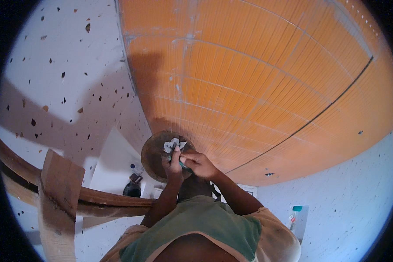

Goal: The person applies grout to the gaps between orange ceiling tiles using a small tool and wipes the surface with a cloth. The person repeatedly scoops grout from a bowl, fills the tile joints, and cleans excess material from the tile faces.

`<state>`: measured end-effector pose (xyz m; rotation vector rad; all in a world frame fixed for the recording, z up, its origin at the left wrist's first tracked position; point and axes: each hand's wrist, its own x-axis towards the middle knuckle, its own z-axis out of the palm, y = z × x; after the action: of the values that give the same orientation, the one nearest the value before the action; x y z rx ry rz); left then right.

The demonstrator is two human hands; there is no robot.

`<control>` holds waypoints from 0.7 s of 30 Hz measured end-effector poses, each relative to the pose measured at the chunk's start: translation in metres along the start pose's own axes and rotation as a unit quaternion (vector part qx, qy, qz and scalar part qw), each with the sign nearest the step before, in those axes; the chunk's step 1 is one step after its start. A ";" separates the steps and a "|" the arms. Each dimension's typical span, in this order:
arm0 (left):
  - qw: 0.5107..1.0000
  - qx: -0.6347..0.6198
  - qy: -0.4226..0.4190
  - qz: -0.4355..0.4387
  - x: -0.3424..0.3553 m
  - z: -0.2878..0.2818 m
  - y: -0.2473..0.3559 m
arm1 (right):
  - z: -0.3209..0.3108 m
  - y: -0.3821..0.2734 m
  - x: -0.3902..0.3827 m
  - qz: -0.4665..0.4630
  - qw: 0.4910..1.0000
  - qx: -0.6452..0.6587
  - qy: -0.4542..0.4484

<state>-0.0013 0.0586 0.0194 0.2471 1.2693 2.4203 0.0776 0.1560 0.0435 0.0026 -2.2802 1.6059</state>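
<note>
A small white crumpled piece (172,144), perhaps thin plastic or paper, stands up out of the fingers of my left hand (174,166), which is closed round its lower part. My right hand (199,165) meets the left one from the right, its fingers pinched at a small green bit (182,161) just under the white piece. Whether the green bit belongs to the white piece, I cannot tell. Behind and below both hands is a round, dull brown container (152,163), partly hidden by them; its contents do not show clearly.
Ribbed orange tiles (231,78) with pale joint smears cover the wall ahead. A speckled white wall (70,56) rises at left. An upright wooden board (59,205) crosses a long wooden beam (113,201) at lower left. A dark object (132,187) lies near the container.
</note>
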 end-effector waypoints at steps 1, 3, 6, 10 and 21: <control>1.000 0.008 -0.015 0.010 0.000 0.000 -0.001 | 0.000 0.008 0.000 0.085 0.991 0.085 0.052; 0.999 -0.017 0.022 -0.038 0.000 -0.001 -0.004 | 0.005 0.019 0.003 0.246 0.924 0.253 0.146; 1.000 0.012 0.005 -0.023 -0.004 -0.005 -0.003 | 0.015 0.023 0.011 0.215 0.927 0.286 0.113; 0.997 0.069 -0.002 0.033 -0.011 0.006 0.010 | 0.012 0.024 0.020 0.212 0.920 0.300 0.137; 0.984 0.112 0.098 0.098 -0.007 0.003 0.014 | -0.065 -0.070 0.124 -0.031 0.920 0.049 0.387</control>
<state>0.0026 0.0510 0.0326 0.2084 1.6816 2.5121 -0.0067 0.2143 0.1619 -0.4481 -1.5663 1.3506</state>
